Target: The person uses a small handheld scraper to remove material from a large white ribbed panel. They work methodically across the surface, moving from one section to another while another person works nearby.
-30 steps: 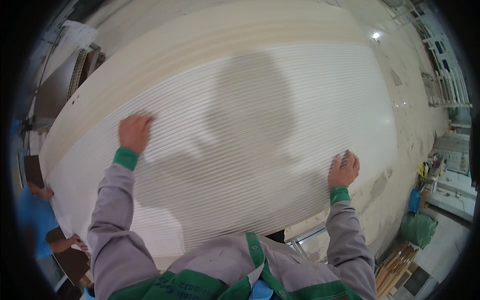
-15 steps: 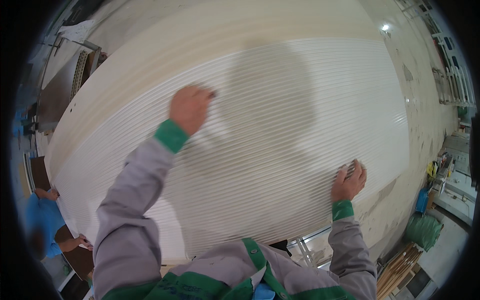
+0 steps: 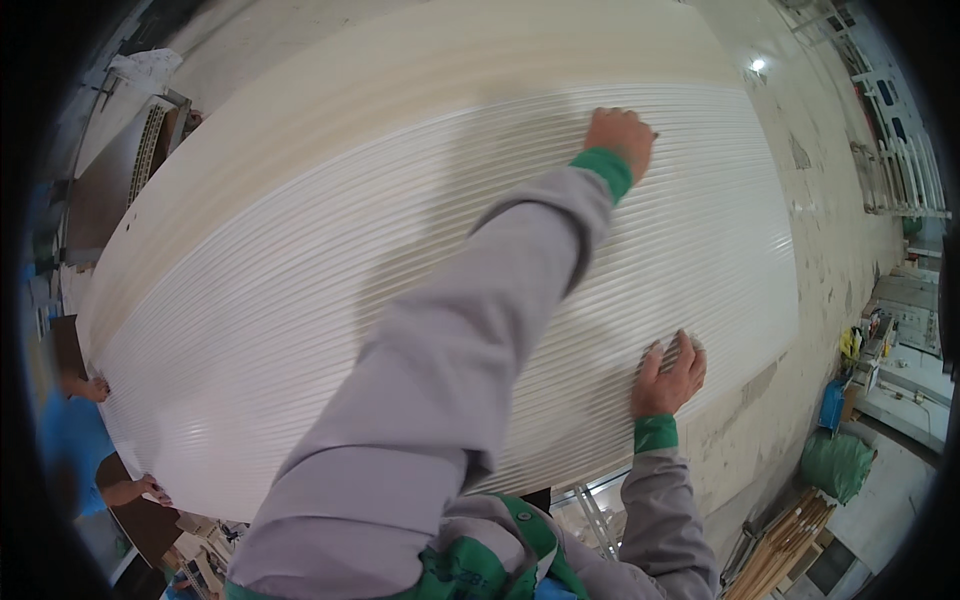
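Note:
A large white panel with fine parallel ridges (image 3: 450, 300) spreads out in front of me. My left hand (image 3: 620, 138) is closed over its far right part, the arm stretched across the panel. A small dark tip pokes out beside the fingers; what it belongs to I cannot make out. Nearer to me, at the right, my right hand (image 3: 670, 378) rests on the ridges with its fingers apart and holds nothing. Beneath the ridged panel lies a wider smooth cream-white sheet (image 3: 330, 110), showing along the far side.
At the left end a person in blue (image 3: 75, 440) has both hands at the panel's edge. A green sack (image 3: 838, 465) and a bundle of wooden strips (image 3: 785, 545) stand at the lower right. White metal racks (image 3: 905, 175) line the far right, beyond the floor.
My left hand has swept a long way to the right across the ridges, still closed. The right hand stays on the panel; the whole view has shifted slightly.

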Motion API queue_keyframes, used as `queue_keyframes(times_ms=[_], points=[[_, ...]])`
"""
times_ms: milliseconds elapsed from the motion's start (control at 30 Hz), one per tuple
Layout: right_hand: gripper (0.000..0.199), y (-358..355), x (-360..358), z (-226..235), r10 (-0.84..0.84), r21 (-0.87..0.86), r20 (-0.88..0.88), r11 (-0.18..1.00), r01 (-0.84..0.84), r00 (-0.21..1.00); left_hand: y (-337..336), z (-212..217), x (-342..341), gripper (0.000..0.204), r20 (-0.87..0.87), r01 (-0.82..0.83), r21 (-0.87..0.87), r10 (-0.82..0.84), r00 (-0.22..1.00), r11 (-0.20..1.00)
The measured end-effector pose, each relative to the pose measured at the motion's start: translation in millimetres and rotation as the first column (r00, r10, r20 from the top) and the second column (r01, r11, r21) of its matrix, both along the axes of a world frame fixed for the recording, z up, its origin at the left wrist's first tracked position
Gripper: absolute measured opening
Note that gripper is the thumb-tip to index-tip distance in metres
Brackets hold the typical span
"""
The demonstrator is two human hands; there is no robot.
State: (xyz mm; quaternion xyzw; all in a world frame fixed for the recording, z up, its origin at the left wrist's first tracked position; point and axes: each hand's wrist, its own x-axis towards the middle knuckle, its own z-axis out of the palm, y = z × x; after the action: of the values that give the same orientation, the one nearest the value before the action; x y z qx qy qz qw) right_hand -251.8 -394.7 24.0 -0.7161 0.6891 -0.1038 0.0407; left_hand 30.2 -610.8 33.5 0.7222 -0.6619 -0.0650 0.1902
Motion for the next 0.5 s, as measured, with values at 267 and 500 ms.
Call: queue_keyframes(times_ms=[267,500], points=[[0.053,4.7,1.3,0.2,-0.006,-0.038,-0.032,0.999,0.005,0.999,264.8,-13.6,188.2,0.013,0.147,-0.126,-0.112,0.142,0.979,0.986],[0.051,3.6,4.1,0.6,-0.005,-0.050,-0.045,0.999,0.003,0.999,475.9,11.7,325.3,0.015,0.324,-0.331,0.033,0.304,0.896,0.943]])
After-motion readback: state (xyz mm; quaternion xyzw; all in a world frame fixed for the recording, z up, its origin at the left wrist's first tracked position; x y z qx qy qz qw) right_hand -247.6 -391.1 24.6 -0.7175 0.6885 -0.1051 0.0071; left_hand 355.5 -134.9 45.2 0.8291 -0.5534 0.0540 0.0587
